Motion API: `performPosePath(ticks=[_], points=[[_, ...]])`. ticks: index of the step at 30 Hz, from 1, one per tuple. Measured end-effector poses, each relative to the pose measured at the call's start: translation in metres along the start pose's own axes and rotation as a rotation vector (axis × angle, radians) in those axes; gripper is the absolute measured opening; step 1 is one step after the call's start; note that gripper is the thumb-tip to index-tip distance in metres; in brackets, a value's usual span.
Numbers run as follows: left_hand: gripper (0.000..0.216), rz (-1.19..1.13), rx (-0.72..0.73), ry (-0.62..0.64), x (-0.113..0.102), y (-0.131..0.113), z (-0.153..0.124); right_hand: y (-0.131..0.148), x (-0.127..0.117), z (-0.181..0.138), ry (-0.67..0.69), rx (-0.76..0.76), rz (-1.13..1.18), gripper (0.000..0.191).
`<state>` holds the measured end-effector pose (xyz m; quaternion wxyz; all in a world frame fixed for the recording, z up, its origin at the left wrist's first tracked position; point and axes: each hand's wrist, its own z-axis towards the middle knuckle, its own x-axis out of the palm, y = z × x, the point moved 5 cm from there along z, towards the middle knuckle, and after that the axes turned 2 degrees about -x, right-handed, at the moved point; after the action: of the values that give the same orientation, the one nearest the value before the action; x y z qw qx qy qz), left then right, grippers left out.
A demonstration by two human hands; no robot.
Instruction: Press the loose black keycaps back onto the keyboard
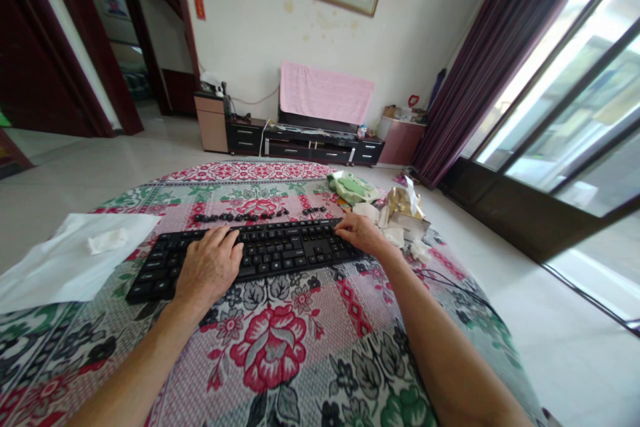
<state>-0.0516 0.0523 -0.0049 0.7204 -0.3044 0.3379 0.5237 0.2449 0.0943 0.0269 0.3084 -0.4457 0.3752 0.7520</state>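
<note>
A black keyboard [280,247] lies slantwise on the flowered tablecloth. My left hand [209,267] rests on its left half, fingers laid over the keys. At the keyboard's far right, my right hand [361,232] has thumb and fingers pinched together over the keys; whatever is between the fingertips is too small to make out. Behind the keyboard's far edge runs a row of loose black keycaps [240,217]. Some key places near the right end look bare and dark.
A white sheet [75,280] with a folded tissue [107,241] lies left. Right of the keyboard are a tissue box [407,213], crumpled tissues [420,251] and a green bag [353,188]. A black cable [460,285] trails over the right side of the tablecloth [320,320].
</note>
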Motion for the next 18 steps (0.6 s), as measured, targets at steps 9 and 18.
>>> performPosePath(ticks=[9, 18], points=[[0.038, 0.048, -0.003, 0.028, 0.002, 0.001, 0.000, -0.005, -0.001, -0.003, -0.040, 0.064, 0.103, 0.014], [0.037, 0.045, 0.008, 0.014, 0.000, 0.000, 0.000, -0.032, -0.003, -0.004, -0.114, 0.207, 0.179, 0.022]])
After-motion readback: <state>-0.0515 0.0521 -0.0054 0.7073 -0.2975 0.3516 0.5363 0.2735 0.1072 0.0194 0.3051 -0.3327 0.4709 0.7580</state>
